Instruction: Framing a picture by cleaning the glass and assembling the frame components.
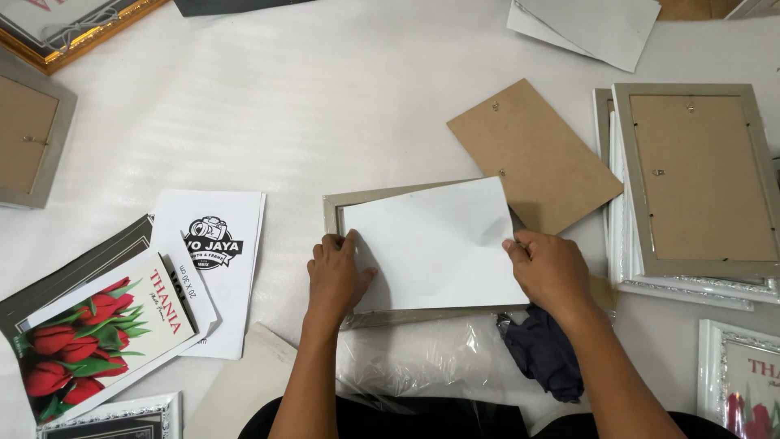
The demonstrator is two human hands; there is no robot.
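White paper sheet (435, 244) lies in a silver frame (331, 207); left hand (335, 276) presses flat, right hand (551, 268) fingers pinch its edge.
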